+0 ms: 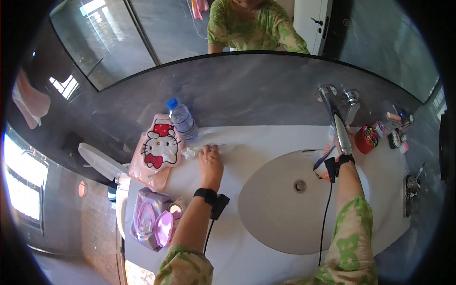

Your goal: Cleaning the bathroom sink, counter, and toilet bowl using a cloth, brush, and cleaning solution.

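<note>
Lilac plastic lids the wipes pack [145, 216] lying near the left edge of the white counter [228, 190], probably kept there to leave the middle free. Beyond it, a pink pouch with a cartoon cat face [161, 145] lies toward the grey wall; a blue-capped water bottle [183, 121] stands upright just beside it, likely set back to avoid being knocked. Right of these, the left hand [211, 164] rests palm down, fingers bent over crumpled whitish film [192, 152], perhaps steadying it; whether they pinch or merely press, I cannot tell. Past the oval basin [266, 209], the right hand [351, 135] is mostly behind the chrome tap [339, 126], so its grip cannot be told; an orange-and-white item [323, 170] sits near its wrist. Farther right, a red tub [363, 144] gathers small colourful pieces, presumably against scattering.
</note>
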`<action>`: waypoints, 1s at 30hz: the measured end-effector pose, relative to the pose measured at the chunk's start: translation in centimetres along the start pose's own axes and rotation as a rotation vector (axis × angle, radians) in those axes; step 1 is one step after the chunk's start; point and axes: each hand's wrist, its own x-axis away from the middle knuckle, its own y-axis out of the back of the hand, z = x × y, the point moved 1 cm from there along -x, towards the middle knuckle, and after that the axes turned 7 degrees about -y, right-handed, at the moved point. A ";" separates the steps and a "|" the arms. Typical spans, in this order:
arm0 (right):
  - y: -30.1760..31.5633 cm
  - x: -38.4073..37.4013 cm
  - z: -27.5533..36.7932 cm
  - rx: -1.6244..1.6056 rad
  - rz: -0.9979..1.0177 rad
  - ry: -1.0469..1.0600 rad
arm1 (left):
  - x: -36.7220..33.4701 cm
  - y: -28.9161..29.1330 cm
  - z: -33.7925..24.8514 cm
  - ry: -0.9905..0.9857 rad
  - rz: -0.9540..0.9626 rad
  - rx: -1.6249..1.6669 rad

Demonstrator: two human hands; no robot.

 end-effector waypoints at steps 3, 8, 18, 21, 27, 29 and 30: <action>0.5 6.5 13.6 -0.157 0.236 0.076 | 0.7 2.6 2.6 0.023 0.023 -0.077; 3.5 13.6 19.5 -0.124 0.522 0.347 | 2.3 6.3 -0.2 0.072 -0.031 -0.040; 15.0 23.7 25.1 -0.690 0.956 0.570 | 17.3 24.5 4.0 0.337 -0.226 -0.113; 22.3 26.4 30.7 -0.732 0.806 0.679 | 23.5 25.8 11.5 0.809 -0.187 0.108; 22.2 31.1 31.3 -0.935 0.489 0.584 | 24.5 23.1 14.0 0.932 -0.192 0.449; 17.6 34.6 27.7 -0.783 0.676 0.479 | 23.8 22.1 13.7 0.913 -0.197 0.559; 15.8 36.9 25.0 -0.661 0.799 0.430 | 22.9 21.3 13.0 0.878 -0.172 0.543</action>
